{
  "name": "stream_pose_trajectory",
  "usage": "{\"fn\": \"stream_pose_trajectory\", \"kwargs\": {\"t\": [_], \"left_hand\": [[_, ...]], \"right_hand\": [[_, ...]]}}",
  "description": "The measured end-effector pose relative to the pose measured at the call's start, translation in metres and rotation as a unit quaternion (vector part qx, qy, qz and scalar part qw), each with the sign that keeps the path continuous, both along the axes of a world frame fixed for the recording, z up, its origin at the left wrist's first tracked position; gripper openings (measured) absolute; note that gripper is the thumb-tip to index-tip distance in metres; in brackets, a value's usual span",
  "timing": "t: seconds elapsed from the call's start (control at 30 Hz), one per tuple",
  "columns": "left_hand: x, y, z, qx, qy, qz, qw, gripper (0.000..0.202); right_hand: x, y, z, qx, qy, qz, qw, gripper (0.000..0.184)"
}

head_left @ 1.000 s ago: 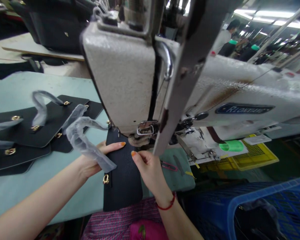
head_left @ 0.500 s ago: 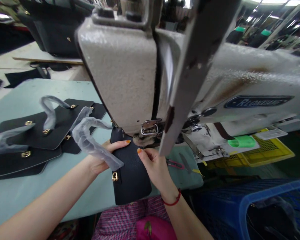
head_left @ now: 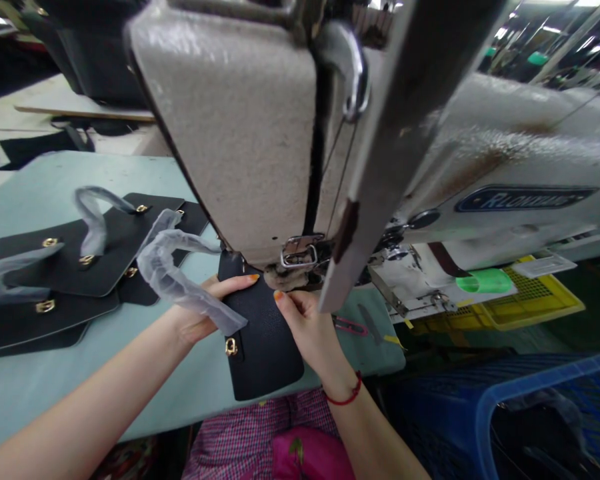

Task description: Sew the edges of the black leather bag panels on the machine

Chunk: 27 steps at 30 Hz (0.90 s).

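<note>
A black leather bag panel [head_left: 267, 340] lies under the presser foot area of a grey sewing machine [head_left: 230, 133]; the needle itself is hidden. My left hand [head_left: 205, 310] grips the panel's left side, thumb on top and fingers beneath, with the plastic-wrapped handle [head_left: 190, 287] arching over it. A gold fitting [head_left: 231, 346] joins the panel near my wrist side. With thumb and fingers closed, my right hand [head_left: 307, 323] holds the panel's right edge close to the presser foot.
Several black panels [head_left: 95, 273] with wrapped handles lie overlapped on the pale green table [head_left: 155, 373] to the left. Pink-handled snips [head_left: 350, 325] rest right of my hand. A blue crate [head_left: 475, 393] and a yellow crate [head_left: 535, 300] stand at the right.
The bag panel has turned slightly, its near end shifting a little to the right, while both hands keep their hold. The machine's metal take-up lever and its thread now show.
</note>
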<state>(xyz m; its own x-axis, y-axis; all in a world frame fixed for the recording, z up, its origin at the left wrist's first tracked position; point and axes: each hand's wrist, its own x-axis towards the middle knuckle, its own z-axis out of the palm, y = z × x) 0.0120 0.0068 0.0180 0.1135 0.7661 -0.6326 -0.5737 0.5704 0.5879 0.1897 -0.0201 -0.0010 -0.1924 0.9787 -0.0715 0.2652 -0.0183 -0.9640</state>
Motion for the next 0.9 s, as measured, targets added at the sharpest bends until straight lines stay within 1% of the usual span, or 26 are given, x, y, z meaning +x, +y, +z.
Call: {"fn": "stream_pose_trajectory", "kwargs": {"t": [0.07,0.1,0.23,0.37,0.43,0.53,0.6,0.7,0.8,0.83,0.9], "left_hand": [[-0.002,0.001,-0.004,0.003,0.005,-0.043,0.999,0.030],[-0.003,0.001,-0.006,0.012,0.004,-0.055,0.998,0.031],[-0.004,0.003,-0.013,0.040,0.006,-0.062,0.997,0.037],[-0.001,-0.001,-0.015,0.047,0.010,-0.061,0.997,0.036],[0.004,-0.007,-0.014,0.052,0.007,-0.036,0.998,0.034],[0.018,-0.022,-0.011,0.040,0.007,0.033,0.999,0.030],[0.033,-0.033,-0.008,0.023,0.010,0.100,0.995,0.031],[0.055,-0.046,-0.002,-0.007,0.001,0.188,0.982,0.035],[0.069,-0.050,0.000,-0.021,-0.035,0.224,0.974,0.035],[0.072,-0.050,-0.001,-0.020,-0.047,0.230,0.972,0.035],[0.074,-0.049,-0.002,-0.017,-0.065,0.237,0.969,0.037]], "right_hand": [[0.000,-0.001,0.002,0.005,-0.011,-0.002,1.000,0.046],[0.000,-0.002,0.003,0.006,-0.016,-0.003,1.000,0.046],[0.001,-0.006,0.005,0.003,-0.035,-0.002,0.999,0.044],[0.005,-0.008,0.010,0.017,-0.068,0.015,0.997,0.037],[0.009,-0.006,0.017,0.022,-0.108,0.031,0.993,0.031],[0.019,0.001,0.031,0.030,-0.191,0.065,0.979,0.024],[0.026,0.006,0.041,0.048,-0.257,0.085,0.961,0.023],[0.031,0.013,0.053,0.084,-0.370,0.084,0.921,0.023],[0.032,0.017,0.057,0.112,-0.452,0.079,0.881,0.024],[0.032,0.018,0.057,0.118,-0.466,0.081,0.873,0.025],[0.031,0.019,0.057,0.131,-0.479,0.077,0.864,0.027]]}}
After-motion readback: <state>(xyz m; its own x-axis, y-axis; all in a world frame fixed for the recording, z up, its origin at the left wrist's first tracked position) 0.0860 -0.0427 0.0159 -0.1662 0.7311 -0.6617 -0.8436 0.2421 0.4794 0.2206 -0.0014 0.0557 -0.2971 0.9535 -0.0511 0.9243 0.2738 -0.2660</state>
